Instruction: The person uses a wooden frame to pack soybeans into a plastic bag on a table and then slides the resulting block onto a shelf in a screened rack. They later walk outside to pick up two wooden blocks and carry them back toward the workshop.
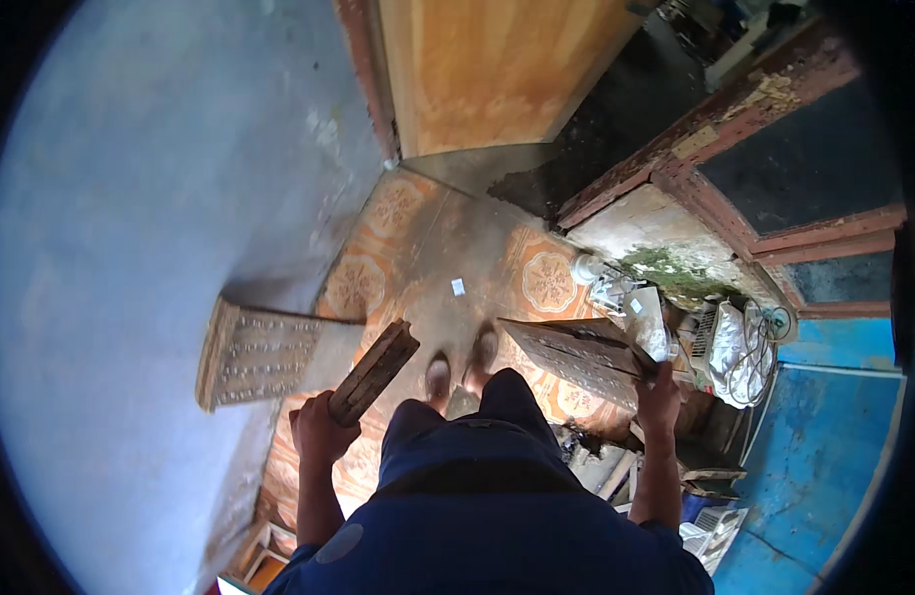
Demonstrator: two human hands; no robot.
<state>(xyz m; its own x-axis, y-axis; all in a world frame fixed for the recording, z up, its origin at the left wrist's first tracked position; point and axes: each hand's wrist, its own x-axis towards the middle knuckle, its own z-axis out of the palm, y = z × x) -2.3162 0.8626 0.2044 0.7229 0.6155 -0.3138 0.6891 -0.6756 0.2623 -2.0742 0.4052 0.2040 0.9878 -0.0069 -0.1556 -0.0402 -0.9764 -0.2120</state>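
Observation:
My left hand (323, 431) is closed round the lower end of a short, thick piece of weathered wood (380, 369), which tilts up and away to the right. On the right side, my right hand (661, 399) grips the outer edge of a flat, worn wooden panel (576, 359) with rows of small marks or holes across its face. The panel hangs at a slant beside my leg. Against the left wall leans a similar board (269, 352) with rows of studs or holes; neither hand touches it.
A wooden door (477, 69) stands ahead beside a dark doorway. Patterned tiles (393, 208) cover the floor, with a small white scrap (458, 287) on it. Along the right lie a white bag (740, 352), cords and loose clutter. A pale blue wall (160, 198) rises at left.

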